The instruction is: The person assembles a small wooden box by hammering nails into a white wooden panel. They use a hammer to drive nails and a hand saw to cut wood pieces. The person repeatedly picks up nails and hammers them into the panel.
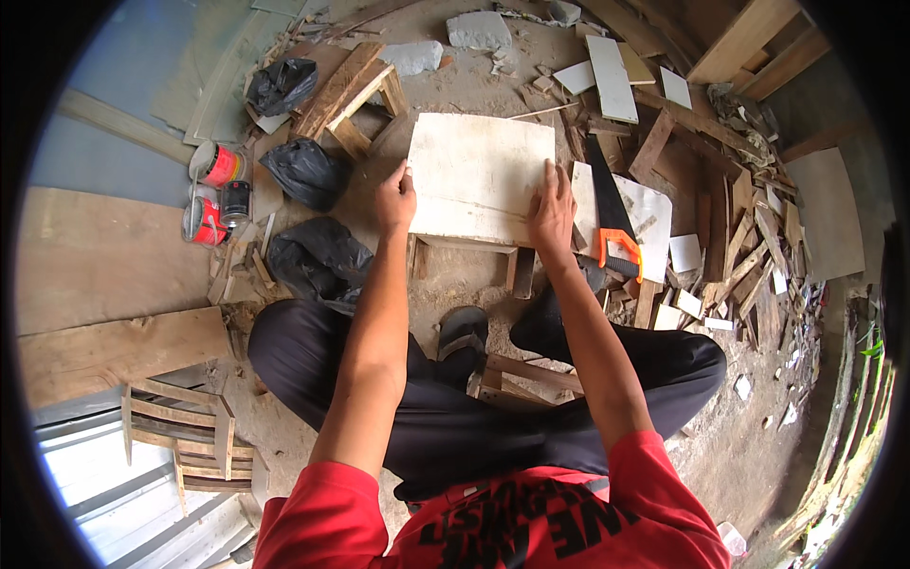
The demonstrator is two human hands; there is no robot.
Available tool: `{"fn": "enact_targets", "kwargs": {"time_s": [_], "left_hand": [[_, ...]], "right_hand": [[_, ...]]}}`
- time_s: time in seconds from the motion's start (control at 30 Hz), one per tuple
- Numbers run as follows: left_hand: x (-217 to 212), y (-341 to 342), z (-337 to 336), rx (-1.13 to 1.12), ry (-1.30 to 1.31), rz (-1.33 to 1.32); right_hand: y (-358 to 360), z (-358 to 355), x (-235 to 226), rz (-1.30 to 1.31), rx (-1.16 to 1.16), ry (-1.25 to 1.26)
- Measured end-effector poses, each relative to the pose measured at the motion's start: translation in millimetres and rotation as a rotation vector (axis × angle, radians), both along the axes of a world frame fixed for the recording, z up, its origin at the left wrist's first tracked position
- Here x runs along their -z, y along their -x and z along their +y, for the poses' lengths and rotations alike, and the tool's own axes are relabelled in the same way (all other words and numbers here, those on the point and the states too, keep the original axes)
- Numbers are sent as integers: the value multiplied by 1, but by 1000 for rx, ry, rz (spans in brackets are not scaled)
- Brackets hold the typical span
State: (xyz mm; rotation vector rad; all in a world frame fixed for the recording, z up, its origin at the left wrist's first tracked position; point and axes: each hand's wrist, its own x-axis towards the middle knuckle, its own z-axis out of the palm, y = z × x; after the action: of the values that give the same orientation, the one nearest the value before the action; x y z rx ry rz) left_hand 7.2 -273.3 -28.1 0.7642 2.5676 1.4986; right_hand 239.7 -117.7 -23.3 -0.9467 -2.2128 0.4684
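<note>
Pale board, dark and bright around it

Cream-white board (479,175); black saw (611,223) with orange handle; black bags (308,171); red cans (220,166); red shirt (483,522).

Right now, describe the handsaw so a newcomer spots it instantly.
Start at the pale board that both hands press on. Just beyond the right hand lies the handsaw, on white sheet scraps. Its dark blade and orange-black handle stand out from the brown offcuts.

- One view only, from a head-worn fisheye camera looking steeply down over the person's chest and crossed legs.
- It faces forward onto the dirt floor, close above the pale board (481,177).
- Straight edges bend near the dark circular rim.
</note>
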Motion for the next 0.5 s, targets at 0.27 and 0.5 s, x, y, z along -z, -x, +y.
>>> {"fn": "enact_targets", "kwargs": {"time_s": [0.27, 0.5], "left_hand": [[6, 8, 8, -89, 96, 145], [11, 27, 20, -79, 458, 11]], "right_hand": [[17, 8, -10, -166, -143, -141], [26, 16, -15, -170, -180, -60]]}}
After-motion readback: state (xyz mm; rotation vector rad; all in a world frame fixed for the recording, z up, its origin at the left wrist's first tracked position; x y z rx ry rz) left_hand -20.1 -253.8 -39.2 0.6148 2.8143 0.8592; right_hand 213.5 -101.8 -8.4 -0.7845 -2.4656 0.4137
